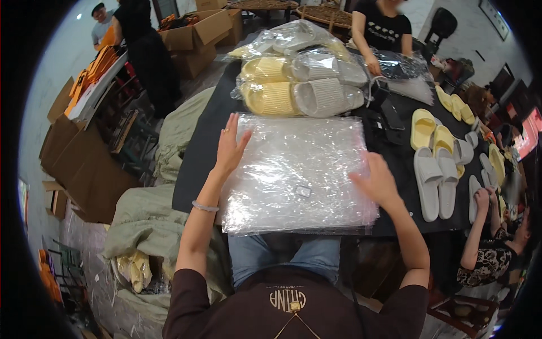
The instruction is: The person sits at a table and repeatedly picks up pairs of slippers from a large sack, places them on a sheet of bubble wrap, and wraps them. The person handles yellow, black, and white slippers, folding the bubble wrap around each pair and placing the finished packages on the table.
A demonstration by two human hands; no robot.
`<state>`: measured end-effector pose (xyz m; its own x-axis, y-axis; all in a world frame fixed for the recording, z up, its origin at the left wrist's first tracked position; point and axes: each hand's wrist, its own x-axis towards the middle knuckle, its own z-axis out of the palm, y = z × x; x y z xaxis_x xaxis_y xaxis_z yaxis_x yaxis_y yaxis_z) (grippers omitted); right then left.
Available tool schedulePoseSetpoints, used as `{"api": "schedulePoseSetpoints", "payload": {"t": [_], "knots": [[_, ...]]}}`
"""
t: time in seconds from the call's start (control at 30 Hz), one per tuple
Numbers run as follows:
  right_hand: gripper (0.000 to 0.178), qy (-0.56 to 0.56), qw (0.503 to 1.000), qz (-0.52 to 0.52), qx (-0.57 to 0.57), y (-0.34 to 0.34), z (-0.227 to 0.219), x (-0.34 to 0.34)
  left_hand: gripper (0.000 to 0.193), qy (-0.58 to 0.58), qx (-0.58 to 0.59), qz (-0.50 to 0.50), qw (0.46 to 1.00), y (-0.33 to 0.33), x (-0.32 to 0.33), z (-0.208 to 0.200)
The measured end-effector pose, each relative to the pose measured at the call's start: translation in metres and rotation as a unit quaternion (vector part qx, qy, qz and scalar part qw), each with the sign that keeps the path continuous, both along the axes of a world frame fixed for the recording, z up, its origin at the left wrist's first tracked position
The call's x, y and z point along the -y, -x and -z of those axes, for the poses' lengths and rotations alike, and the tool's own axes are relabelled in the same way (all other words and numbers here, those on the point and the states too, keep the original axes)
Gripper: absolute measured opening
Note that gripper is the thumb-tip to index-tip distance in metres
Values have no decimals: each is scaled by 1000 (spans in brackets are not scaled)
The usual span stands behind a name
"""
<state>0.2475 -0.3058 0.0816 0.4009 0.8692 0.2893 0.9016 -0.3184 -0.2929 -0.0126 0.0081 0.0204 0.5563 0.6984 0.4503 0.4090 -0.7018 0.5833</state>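
Observation:
A flat stack of clear plastic bags [296, 169] lies on the black table [197, 152] in front of me. My left hand [230, 146] rests open on the stack's left edge, fingers spread, a ring on one finger and a bracelet on the wrist. My right hand [377, 182] lies flat on the stack's right side, fingers apart. Neither hand grips anything. Beyond the stack sits a pile of bagged slippers [299, 85], yellow and grey-white.
Loose yellow and white slippers [435, 164] lie on the table's right. One person [381, 31] works at the far end, another [497, 243] sits at the right. Green sacks [147, 226] and cardboard boxes [192, 39] stand at the left.

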Motion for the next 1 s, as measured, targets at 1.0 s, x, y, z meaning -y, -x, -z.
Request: {"api": "schedulePoseSetpoints", "payload": {"t": [1.0], "knots": [[24,-150,967,-180,103,106,-4,-198,74,57,-154,17,986,99,115,18]]}}
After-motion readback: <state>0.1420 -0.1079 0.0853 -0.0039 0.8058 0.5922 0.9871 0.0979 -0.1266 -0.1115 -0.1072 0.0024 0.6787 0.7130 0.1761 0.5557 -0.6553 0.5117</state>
